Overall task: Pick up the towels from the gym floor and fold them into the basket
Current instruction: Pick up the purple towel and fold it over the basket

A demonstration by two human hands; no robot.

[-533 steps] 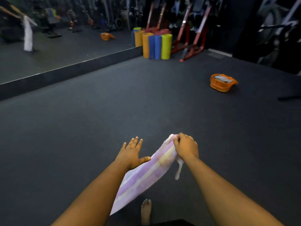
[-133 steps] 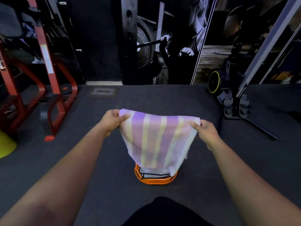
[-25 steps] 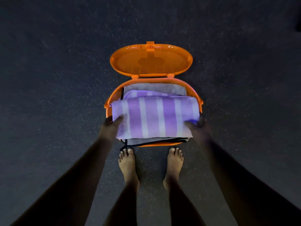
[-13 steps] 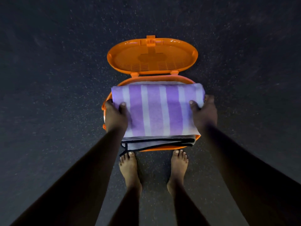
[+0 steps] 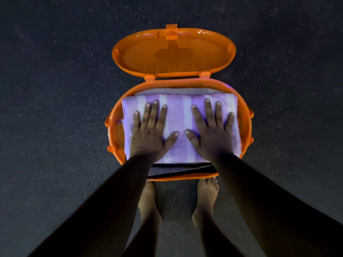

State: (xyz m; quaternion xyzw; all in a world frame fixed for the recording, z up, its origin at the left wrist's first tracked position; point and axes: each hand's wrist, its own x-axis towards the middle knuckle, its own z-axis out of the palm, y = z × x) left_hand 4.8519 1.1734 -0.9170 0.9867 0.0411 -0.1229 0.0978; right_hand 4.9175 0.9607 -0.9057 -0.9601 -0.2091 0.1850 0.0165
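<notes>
I see both hands flat, palms down, fingers straight and spread, side by side with the thumbs nearly meeting. My left hand (image 5: pixel 149 134) presses the left half and my right hand (image 5: pixel 210 135) the right half of the folded purple striped towel (image 5: pixel 181 125); neither is curled round it. The towel lies on top inside the orange basket (image 5: pixel 246 127), its long axis running left to right under my hands, its stripes pointing away from me. A grey towel (image 5: pixel 178 170) with a dark edge shows beneath, nearer my wrists. Beyond my fingertips the basket's lid (image 5: pixel 173 54) stands hinged open. Two bare feet (image 5: pixel 206 199) stand on the dark speckled floor (image 5: pixel 55 108) just behind the basket's near rim.
</notes>
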